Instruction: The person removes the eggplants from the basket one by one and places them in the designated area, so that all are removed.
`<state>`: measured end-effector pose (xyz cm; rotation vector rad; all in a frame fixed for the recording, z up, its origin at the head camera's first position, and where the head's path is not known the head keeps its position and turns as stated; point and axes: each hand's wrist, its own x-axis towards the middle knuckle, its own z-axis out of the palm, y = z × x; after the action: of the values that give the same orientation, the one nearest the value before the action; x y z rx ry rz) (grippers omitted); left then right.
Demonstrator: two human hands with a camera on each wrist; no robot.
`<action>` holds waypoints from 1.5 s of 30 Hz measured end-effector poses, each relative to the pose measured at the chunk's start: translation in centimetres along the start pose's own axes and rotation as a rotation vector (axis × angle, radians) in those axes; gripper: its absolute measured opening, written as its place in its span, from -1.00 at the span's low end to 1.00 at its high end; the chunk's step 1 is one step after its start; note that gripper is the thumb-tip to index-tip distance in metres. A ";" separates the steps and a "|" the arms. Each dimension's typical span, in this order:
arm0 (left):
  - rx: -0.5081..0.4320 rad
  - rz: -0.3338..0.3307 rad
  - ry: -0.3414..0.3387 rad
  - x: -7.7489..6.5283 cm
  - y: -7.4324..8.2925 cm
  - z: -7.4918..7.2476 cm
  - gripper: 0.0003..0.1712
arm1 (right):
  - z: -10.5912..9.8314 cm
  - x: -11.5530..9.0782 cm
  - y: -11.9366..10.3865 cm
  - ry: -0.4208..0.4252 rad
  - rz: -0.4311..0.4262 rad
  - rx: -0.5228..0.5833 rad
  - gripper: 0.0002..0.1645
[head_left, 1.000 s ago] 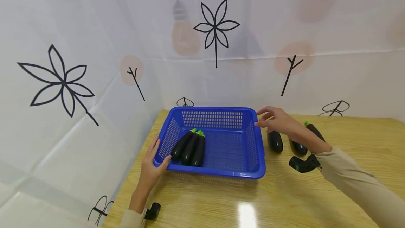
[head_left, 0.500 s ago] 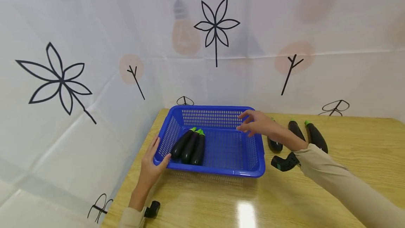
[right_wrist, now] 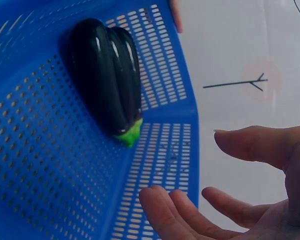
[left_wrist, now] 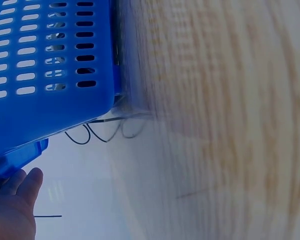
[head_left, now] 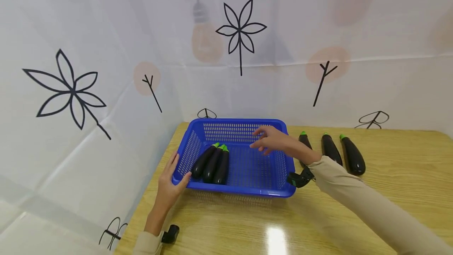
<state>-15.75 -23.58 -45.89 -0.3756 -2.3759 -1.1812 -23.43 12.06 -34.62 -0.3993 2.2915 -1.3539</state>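
A blue plastic basket (head_left: 247, 192) with slotted walls stands on the table. Inside, at its left, three dark eggplants (head_left: 211, 166) with green caps lie side by side. My left hand (head_left: 168, 186) holds the basket's near left corner, its thumb over the front rim and its fingers along the left side. Above the right half of the basket hovers my right hand (head_left: 271, 139), fingers spread and slightly bent, nothing in it. In the right wrist view, a gap shows between thumb and fingers, and the eggplants (right_wrist: 102, 75) are apart from them.
On the wooden table (head_left: 400, 168), right of the basket, three more eggplants lie in a row: one partly behind my right wrist, a middle eggplant (head_left: 331, 148) and a right eggplant (head_left: 352, 156). A patterned white cloth (head_left: 283, 89) rises behind and at the left.
My right hand has moved left from beside the basket's right rim to over its interior, uncovering more of the eggplants on the table. My left hand has stayed at the corner.
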 end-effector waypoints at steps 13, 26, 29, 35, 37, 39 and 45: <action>0.011 0.000 0.005 -0.1 0.1 0.0 -0.16 | 1.8 2.3 0.1 -0.042 0.029 0.070 -0.34; 0.012 0.006 0.000 0.0 0.2 0.2 -0.16 | 4.4 4.8 0.2 -0.079 0.083 0.130 -0.39; 0.010 0.010 0.007 0.0 0.1 0.2 -0.17 | 5.1 5.5 0.1 -0.090 0.101 0.139 -0.42; 0.013 0.027 0.028 0.1 0.0 0.2 -0.17 | 6.5 7.0 0.0 -0.102 0.173 0.159 -0.63; 0.010 0.037 0.031 0.1 -0.1 0.2 -0.16 | 7.0 7.2 -0.1 -0.105 0.183 0.150 -0.68; 0.006 0.042 0.032 0.1 -0.1 0.3 -0.17 | 7.4 7.5 0.0 -0.103 0.189 0.145 -0.75; 0.019 0.031 0.032 0.0 0.1 0.3 -0.17 | 8.9 8.4 0.4 -0.102 0.215 0.110 -0.77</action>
<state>-15.81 -23.28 -45.99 -0.3837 -2.3437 -1.1419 -26.04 1.72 -40.62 -0.1760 2.0986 -1.3125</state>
